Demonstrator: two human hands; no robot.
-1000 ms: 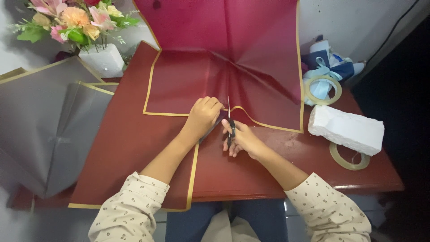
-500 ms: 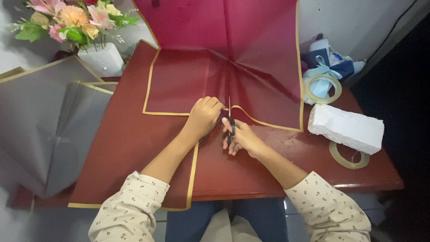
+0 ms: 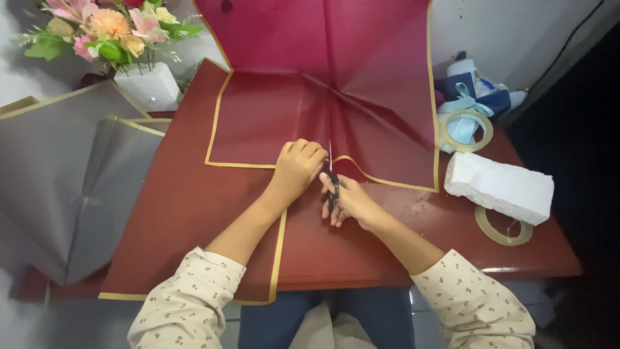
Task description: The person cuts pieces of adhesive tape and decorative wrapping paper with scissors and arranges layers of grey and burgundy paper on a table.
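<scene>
Step in hand, by the look of it: cutting wrapping paper. Right hand (image 3: pixel 349 203) is wrapped around a pair of dark-handled scissors (image 3: pixel 331 181), fingers curled through the handles; thin blades point away from the person, tip at the sheet's centre crease. Whether blades are apart or closed: cannot tell.

Left hand (image 3: pixel 298 169) lies knuckles-up, fingers curled, pressing flat on the maroon gold-edged wrapping sheet (image 3: pixel 265 123), just beside the blades on the left. Sheet lies on the reddish-brown table (image 3: pixel 420 232); its far half stands up against the wall.

Next move, as judged: blades must track the crease, w/ left hand keeping paper taut.

Other items:
- Grey gold-edged sheets (image 3: pixel 71 168), far left, hanging off table.
- White vase of pink/orange flowers (image 3: pixel 113 32), back left.
- White foam block (image 3: pixel 498 187), right side.
- Two tape rolls (image 3: pixel 465 130), right; one near foam block's front.
- Blue/white ribbon bundle (image 3: pixel 475 84), back right.
- No legible labels or signs.
</scene>
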